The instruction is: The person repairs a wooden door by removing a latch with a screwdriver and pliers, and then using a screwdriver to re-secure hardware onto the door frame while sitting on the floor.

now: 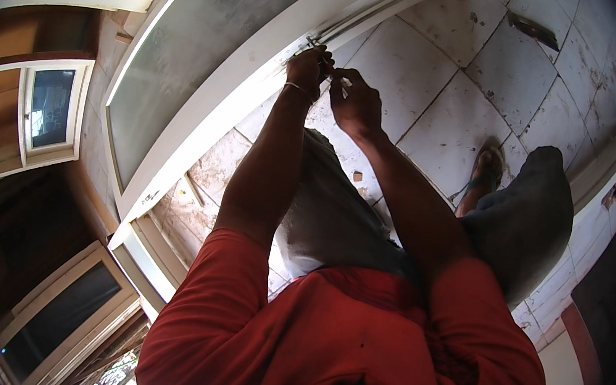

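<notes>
Both my arms reach forward to the inner edge of a white-framed door (204, 95) with a large grey panel. My left hand (308, 69), a thin band round its wrist, is closed against that edge, beside a small dark metal fitting (314, 41). Just to its right, my right hand (355, 106) is curled, with thumb and fingertips pinched together close to the left fingers. Whatever lies between the fingers of either hand is too small and dark to make out.
Stained white floor tiles (440, 116) spread under my bent legs. A dark flat scrap (534, 31) lies on them far off, and a small brown chip (358, 176) nearer. My sandalled foot (488, 168) rests at right. Framed windows or doors (52, 111) stand at left.
</notes>
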`<move>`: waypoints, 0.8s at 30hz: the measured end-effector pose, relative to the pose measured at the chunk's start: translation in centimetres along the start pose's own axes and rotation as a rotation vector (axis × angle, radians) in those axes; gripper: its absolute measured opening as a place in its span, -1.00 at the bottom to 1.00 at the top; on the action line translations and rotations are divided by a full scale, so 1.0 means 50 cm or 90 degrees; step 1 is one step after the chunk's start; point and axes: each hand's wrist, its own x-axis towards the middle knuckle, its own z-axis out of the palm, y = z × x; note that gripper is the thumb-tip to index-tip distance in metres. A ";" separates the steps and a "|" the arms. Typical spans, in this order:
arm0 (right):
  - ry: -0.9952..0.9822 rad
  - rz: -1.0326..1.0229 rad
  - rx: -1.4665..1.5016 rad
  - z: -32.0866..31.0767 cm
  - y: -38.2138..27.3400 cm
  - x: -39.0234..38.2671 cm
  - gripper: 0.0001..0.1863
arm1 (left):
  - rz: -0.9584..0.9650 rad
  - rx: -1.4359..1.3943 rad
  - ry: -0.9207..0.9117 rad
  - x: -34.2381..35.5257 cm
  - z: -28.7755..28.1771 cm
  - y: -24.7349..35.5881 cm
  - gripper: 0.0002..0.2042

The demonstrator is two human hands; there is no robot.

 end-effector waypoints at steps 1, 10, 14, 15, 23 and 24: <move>-0.020 0.013 0.001 0.002 -0.001 -0.003 -0.67 | 0.005 0.003 0.000 0.007 0.000 -0.002 -0.84; 0.034 -0.121 0.081 0.000 0.039 0.020 -0.73 | 0.002 0.022 0.055 -0.011 0.036 -0.008 -0.82; -0.184 0.378 0.426 -0.025 -0.025 0.022 -0.64 | 0.042 0.041 0.062 0.012 -0.021 -0.009 -0.78; -0.228 0.495 0.805 -0.036 0.012 0.025 -0.66 | 0.036 0.040 0.055 0.009 -0.002 -0.017 -0.78; 0.016 -0.155 0.003 0.003 0.030 0.010 -0.71 | 0.021 0.007 0.050 0.002 0.011 -0.021 -0.81; -0.005 -0.043 0.067 0.007 0.027 0.001 -0.72 | 0.034 0.022 0.055 0.006 0.004 -0.021 -0.83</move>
